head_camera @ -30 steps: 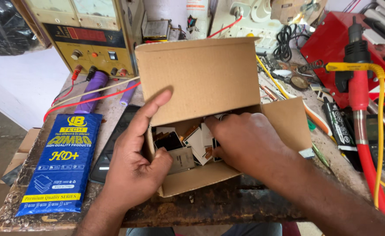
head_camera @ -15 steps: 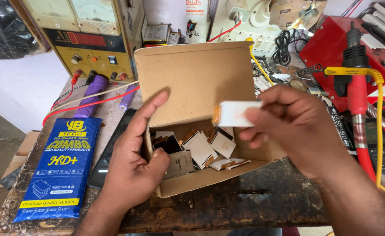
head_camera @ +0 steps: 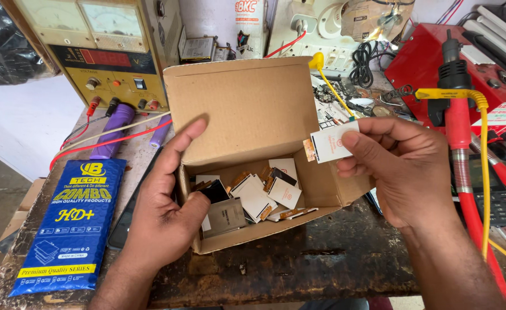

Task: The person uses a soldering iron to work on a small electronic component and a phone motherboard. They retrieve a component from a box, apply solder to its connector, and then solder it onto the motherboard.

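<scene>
Our right hand has lifted a small white screen from the box, fingers pinching it; our left hand still grips the box wall.

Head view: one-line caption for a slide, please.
Left hand steadies an open cardboard box of small display panels; right hand holds one white panel above it.

Worn, stained wooden workbench

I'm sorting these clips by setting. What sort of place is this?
Most likely a small electronics or phone repair bench. A bench power supply with dial meters stands at the back, a cardboard box holds small display modules, and the right hand holds one display module.
</scene>
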